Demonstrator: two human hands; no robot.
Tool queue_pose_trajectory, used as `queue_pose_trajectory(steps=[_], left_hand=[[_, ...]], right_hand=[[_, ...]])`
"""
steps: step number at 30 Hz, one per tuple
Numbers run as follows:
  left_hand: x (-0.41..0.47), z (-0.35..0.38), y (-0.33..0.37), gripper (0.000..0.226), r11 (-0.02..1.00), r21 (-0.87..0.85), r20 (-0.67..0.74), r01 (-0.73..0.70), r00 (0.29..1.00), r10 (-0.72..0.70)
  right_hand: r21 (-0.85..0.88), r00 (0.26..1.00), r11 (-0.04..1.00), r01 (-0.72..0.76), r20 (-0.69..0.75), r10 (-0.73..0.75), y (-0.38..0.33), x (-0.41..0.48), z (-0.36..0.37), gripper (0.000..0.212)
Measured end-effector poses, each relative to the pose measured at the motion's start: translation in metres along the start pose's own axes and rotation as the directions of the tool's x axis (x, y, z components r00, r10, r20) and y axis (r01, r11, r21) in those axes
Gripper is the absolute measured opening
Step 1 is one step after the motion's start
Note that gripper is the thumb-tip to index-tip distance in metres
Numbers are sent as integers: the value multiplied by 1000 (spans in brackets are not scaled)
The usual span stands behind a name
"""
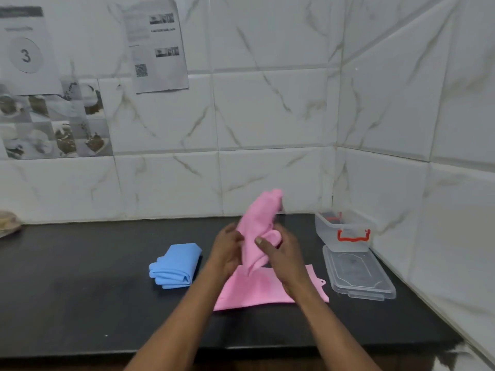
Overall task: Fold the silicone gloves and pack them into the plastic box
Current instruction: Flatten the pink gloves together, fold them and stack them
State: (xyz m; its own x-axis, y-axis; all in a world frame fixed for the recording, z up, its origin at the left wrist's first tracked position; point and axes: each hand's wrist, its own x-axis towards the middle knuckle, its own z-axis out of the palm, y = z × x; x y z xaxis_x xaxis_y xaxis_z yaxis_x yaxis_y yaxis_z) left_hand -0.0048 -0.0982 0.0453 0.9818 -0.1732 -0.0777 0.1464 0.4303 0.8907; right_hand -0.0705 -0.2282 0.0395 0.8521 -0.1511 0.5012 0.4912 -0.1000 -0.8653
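A pink silicone glove (258, 223) is raised above the black counter (80, 277), its fingers pointing up and back. My left hand (226, 250) holds its left side and my right hand (281, 253) grips its right side, thumb on the front. A second pink glove (257, 287) lies flat on the counter beneath my hands. Folded blue gloves (175, 266) rest to the left. The clear plastic box (344, 231) with red clasps stands at the back right corner, its inside mostly hidden, and its lid (357, 274) lies flat in front of it.
White tiled walls close the counter at the back and right. Paper sheets (158, 46) are stuck on the back wall. A brownish object (8, 223) sits at the far left edge. The counter's front edge runs below my forearms.
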Motion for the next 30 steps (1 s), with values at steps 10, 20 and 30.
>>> queue_pose_trajectory(steps=[10, 20, 30], left_hand=[[-22, -10, -32, 29, 829, -549, 167, 102, 986, -10], [-36, -14, -38, 46, 892, -448, 410, 59, 900, 146], [-29, -48, -21, 39, 816, -567, 271, 112, 961, 56]], right_hand=[[-740, 919, 633, 227, 378, 113, 3, -7, 11, 54], [-603, 987, 787, -127, 1, 160, 7, -9, 17, 74], [115, 850, 898, -425, -290, 439, 11, 16, -19, 21]])
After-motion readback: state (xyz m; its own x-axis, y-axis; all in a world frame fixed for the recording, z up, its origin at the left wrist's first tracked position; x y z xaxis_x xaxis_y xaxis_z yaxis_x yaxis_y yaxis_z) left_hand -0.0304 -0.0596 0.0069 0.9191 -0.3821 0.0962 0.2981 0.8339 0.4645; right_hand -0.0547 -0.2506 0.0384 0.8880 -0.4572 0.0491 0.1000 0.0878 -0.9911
